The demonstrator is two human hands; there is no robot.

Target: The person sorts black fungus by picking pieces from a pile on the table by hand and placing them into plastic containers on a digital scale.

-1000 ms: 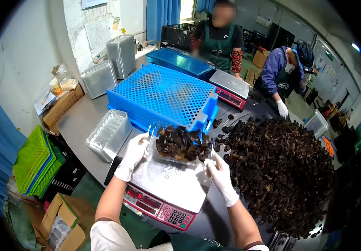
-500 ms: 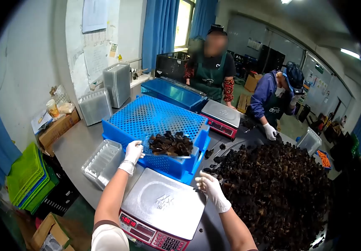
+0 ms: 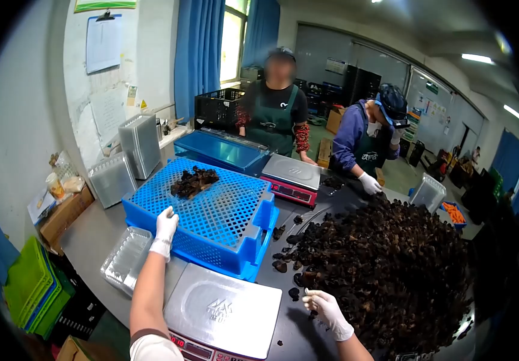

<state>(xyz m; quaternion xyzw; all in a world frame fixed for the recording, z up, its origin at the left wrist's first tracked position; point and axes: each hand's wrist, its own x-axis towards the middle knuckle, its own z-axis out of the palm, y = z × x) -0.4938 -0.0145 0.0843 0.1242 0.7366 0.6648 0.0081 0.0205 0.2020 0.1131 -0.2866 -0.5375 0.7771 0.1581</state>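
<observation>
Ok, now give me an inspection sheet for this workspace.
Surface: metal table, partly covered.
Job's things: dark fungus portion on blue crate; large fungus pile at right; near digital scale.
Clutter: loose fungus pieces beside the pile.
Grips: left grip gloved, by the crate's near edge, contact unclear; right grip gloved, beside the pile.
Cables: nothing seen.
Surroundings: person in purple sleeves, another person, blue curtain.
</observation>
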